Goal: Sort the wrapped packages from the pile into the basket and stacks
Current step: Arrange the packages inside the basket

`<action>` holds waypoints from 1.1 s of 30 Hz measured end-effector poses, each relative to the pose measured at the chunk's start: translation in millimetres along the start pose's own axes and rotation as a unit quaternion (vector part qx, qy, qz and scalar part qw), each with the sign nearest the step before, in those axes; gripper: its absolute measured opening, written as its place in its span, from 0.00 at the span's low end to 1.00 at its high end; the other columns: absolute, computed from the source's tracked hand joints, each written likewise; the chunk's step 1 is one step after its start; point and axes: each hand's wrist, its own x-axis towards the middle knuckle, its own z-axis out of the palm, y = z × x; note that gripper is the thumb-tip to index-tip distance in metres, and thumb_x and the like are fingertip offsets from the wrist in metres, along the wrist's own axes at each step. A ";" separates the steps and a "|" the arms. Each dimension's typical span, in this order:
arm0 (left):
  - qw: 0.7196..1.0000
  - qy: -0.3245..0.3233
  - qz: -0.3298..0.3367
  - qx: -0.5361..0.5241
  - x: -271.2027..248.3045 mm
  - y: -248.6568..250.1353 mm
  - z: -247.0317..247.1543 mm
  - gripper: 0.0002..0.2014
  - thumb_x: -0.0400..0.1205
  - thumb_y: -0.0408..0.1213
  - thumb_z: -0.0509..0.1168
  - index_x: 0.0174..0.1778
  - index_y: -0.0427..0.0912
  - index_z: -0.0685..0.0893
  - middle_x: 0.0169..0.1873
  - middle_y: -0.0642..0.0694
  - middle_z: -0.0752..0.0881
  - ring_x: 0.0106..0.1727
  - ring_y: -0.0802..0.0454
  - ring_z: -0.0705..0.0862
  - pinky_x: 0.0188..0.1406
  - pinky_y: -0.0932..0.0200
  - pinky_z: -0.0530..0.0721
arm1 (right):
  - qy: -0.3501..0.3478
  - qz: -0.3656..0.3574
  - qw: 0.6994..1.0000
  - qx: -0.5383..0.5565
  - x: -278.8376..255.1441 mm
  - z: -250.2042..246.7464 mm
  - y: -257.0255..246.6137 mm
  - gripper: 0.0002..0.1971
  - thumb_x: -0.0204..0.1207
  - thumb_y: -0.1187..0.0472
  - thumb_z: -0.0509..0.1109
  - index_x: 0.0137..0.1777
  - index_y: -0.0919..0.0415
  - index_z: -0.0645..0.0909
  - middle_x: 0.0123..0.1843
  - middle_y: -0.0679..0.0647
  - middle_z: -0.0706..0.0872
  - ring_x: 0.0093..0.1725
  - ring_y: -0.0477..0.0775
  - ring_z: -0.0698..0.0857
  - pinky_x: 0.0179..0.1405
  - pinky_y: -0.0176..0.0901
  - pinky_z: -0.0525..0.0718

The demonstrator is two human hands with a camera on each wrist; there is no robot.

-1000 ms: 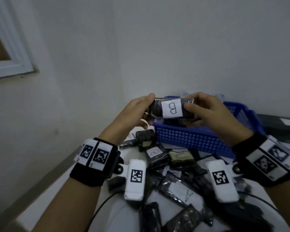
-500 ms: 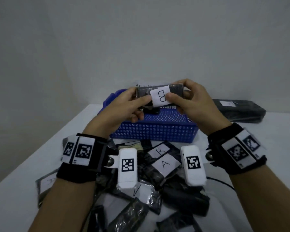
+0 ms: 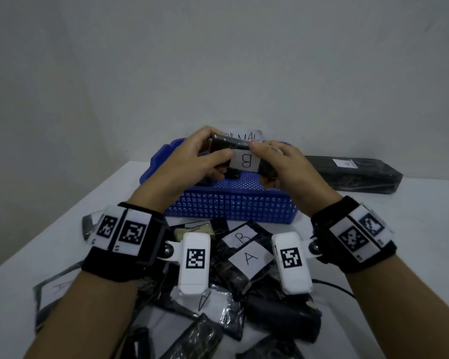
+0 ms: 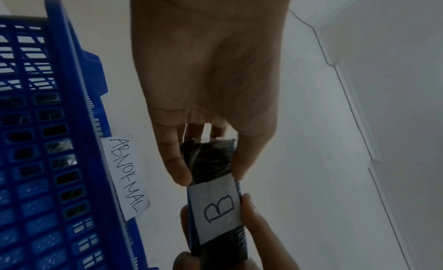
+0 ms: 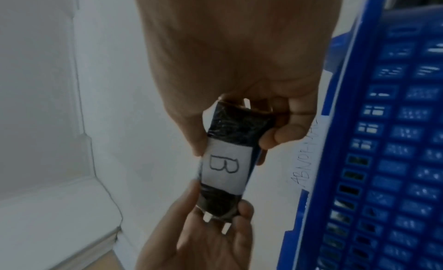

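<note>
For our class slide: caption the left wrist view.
Both hands pinch a B-labelled black package beside the blue basket tagged ABNORMAL.

Two hands are up — the left hand (image 3: 192,161) and the right hand (image 3: 285,167) — and between them one black plastic-wrapped package with a white paper label marked B (image 3: 244,158). One blue perforated plastic basket (image 3: 231,206) stands on the white worktop (image 3: 412,216), with one white paper slip reading ABNORMAL (image 4: 125,176) behind it. One long black wrapped bundle with a small white label (image 3: 353,172) lies off to the right. In the loose pile of black wrapped packages (image 3: 244,281) I count four readable labels — three A, one B; the total number of packages there cannot be told.
</note>
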 end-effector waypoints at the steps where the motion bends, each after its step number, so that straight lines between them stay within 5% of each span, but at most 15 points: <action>1: 1.000 -0.001 -0.006 -0.009 -0.1 0.6 1.9 0.12 0.83 0.47 0.69 0.56 0.43 0.81 0.52 0.41 0.88 0.49 0.40 0.89 0.54 0.41 0.89 | -0.001 0.007 1.000 0.010 1.1 0.0 1.0 0.20 0.83 0.48 0.70 0.58 0.68 0.85 0.45 0.58 0.84 0.37 0.50 0.79 0.37 0.40 0.81; 4: 1.000 -0.005 -0.010 -0.019 -0.9 -0.1 5.3 0.12 0.82 0.53 0.70 0.48 0.48 0.82 0.47 0.43 0.88 0.44 0.48 0.88 0.55 0.39 0.87 | 0.004 0.010 1.000 0.028 1.1 1.2 0.0 0.12 0.80 0.55 0.74 0.47 0.65 0.85 0.43 0.59 0.82 0.37 0.51 0.76 0.37 0.40 0.77; 8: 1.000 -0.002 -0.006 -0.030 1.2 -2.9 6.4 0.05 0.84 0.41 0.69 0.47 0.47 0.81 0.45 0.45 0.86 0.43 0.49 0.88 0.55 0.39 0.87 | 0.025 -0.027 0.999 0.022 -0.8 2.6 -4.6 0.10 0.79 0.60 0.74 0.37 0.56 0.80 0.35 0.49 0.80 0.34 0.44 0.76 0.37 0.37 0.74; 11: 0.998 0.004 0.018 -0.057 0.7 -0.9 3.0 0.04 0.82 0.34 0.71 0.48 0.43 0.82 0.47 0.46 0.85 0.42 0.54 0.88 0.49 0.57 0.87 | 0.009 -0.048 0.999 0.024 -3.0 1.3 -9.5 0.04 0.77 0.63 0.76 0.45 0.57 0.83 0.42 0.49 0.86 0.38 0.41 0.83 0.42 0.37 0.80; 13: 0.997 0.008 0.040 -0.068 -0.4 1.4 -0.2 0.07 0.81 0.30 0.72 0.51 0.40 0.81 0.49 0.45 0.85 0.42 0.57 0.87 0.44 0.64 0.84 | -0.004 -0.039 0.998 0.040 -3.4 0.4 -9.4 0.10 0.77 0.59 0.77 0.56 0.55 0.83 0.52 0.51 0.88 0.45 0.46 0.87 0.47 0.43 0.87; 17: 0.993 -0.003 0.063 -0.096 -2.7 3.1 -5.0 0.18 0.72 0.30 0.76 0.56 0.39 0.81 0.59 0.39 0.84 0.50 0.52 0.88 0.48 0.62 0.86 | -0.031 0.038 0.990 0.130 -5.3 2.9 -10.4 0.17 0.83 0.51 0.70 0.66 0.60 0.79 0.52 0.55 0.87 0.35 0.50 0.85 0.36 0.40 0.88; 20: 0.993 0.011 0.061 -0.105 -1.5 3.2 -1.4 0.15 0.81 0.31 0.71 0.62 0.41 0.78 0.64 0.37 0.83 0.55 0.51 0.88 0.51 0.61 0.86 | 0.016 0.025 0.989 0.143 -2.4 1.2 -7.0 0.14 0.81 0.63 0.72 0.66 0.61 0.80 0.56 0.56 0.87 0.35 0.47 0.86 0.32 0.37 0.85; 24: 0.995 0.024 0.005 -0.092 -0.2 3.7 3.1 0.11 0.85 0.39 0.67 0.63 0.45 0.79 0.52 0.47 0.89 0.45 0.53 0.90 0.40 0.60 0.88 | 0.031 -0.040 0.990 0.130 -0.8 -0.1 -3.5 0.14 0.76 0.70 0.74 0.57 0.55 0.80 0.56 0.56 0.87 0.46 0.53 0.85 0.34 0.38 0.83; 27: 0.998 0.018 0.009 -0.064 -0.4 2.6 4.0 0.10 0.83 0.35 0.70 0.59 0.43 0.82 0.42 0.50 0.91 0.35 0.51 0.89 0.32 0.62 0.86 | 0.021 -0.036 0.995 0.091 -1.9 -1.5 -4.7 0.17 0.79 0.72 0.72 0.61 0.54 0.78 0.54 0.57 0.86 0.48 0.56 0.83 0.39 0.41 0.83; 30: 0.997 0.022 0.031 -0.061 -1.1 2.2 2.8 0.10 0.83 0.31 0.70 0.58 0.44 0.82 0.47 0.49 0.90 0.39 0.51 0.89 0.36 0.61 0.87 | 0.031 -0.013 0.997 0.074 -3.6 -6.7 -8.9 0.21 0.78 0.68 0.75 0.69 0.56 0.76 0.54 0.56 0.89 0.46 0.53 0.87 0.44 0.47 0.87; 33: 0.998 0.018 0.054 -0.041 -2.1 3.2 0.9 0.11 0.82 0.28 0.70 0.56 0.48 0.82 0.49 0.50 0.88 0.46 0.50 0.89 0.40 0.61 0.86 | -0.004 0.016 0.997 0.070 -8.2 -10.7 -14.3 0.16 0.81 0.54 0.73 0.66 0.57 0.79 0.53 0.55 0.91 0.40 0.50 0.90 0.37 0.44 0.89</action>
